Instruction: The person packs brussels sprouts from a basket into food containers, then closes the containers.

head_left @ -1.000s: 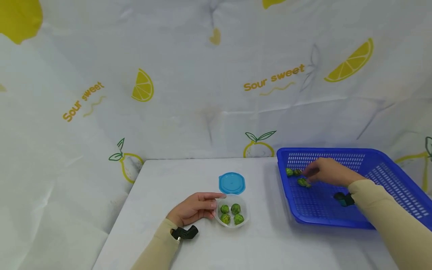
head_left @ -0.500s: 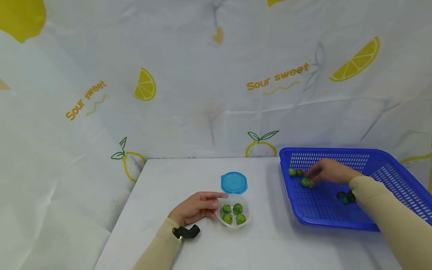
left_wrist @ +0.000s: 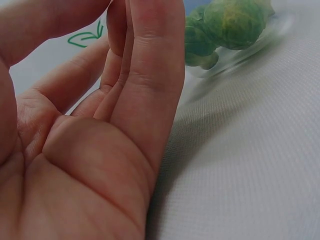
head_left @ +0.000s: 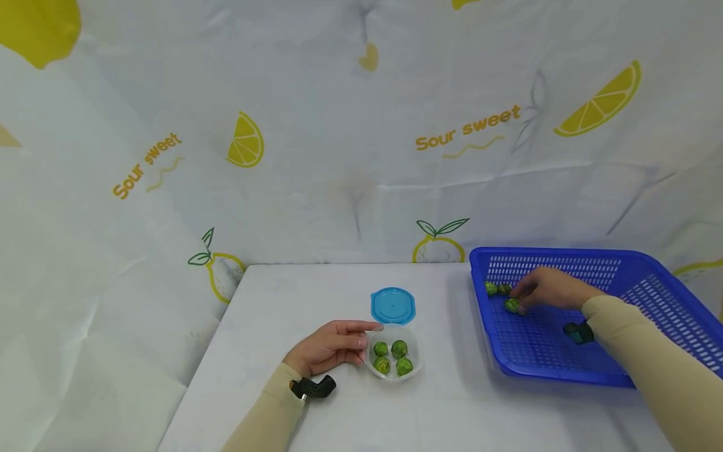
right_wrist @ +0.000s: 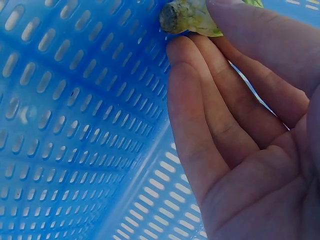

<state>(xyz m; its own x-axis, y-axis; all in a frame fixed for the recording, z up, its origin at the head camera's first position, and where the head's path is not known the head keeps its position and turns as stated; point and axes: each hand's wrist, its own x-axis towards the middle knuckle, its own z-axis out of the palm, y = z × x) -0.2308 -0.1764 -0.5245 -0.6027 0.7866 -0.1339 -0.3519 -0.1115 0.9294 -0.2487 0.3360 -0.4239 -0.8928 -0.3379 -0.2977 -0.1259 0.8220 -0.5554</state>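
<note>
Apparently the picking step: R hand [head_left: 548, 289] pinches a sprout [head_left: 512, 305] in the blue basket [head_left: 542, 342]; L hand [head_left: 327, 346] rests against the clear tub [head_left: 413, 342] w/ 4 sprouts [head_left: 399, 349], fingers near-straight. Next move prob. needs a gentle lift.

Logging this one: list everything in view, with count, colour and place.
Backdrop: one, white with yellow lemon prints and "Sour sweet" lettering, background.
Table: one, white, foreground.
Container: one, clear, on the table.
Lid: one, light blue, just beyond the container.
Basket: one, dark blue, table's right side.
Sprouts: seven visible, green; four in the container, three toward the basket's left end.
Wrist devices: two, dark, at the cuffs.
Sleeves: two, beige, both forearms.
Left hand: one, bare, touching the container's left side.
Right hand: one, bare, in the basket, pinching a sprout.
</note>
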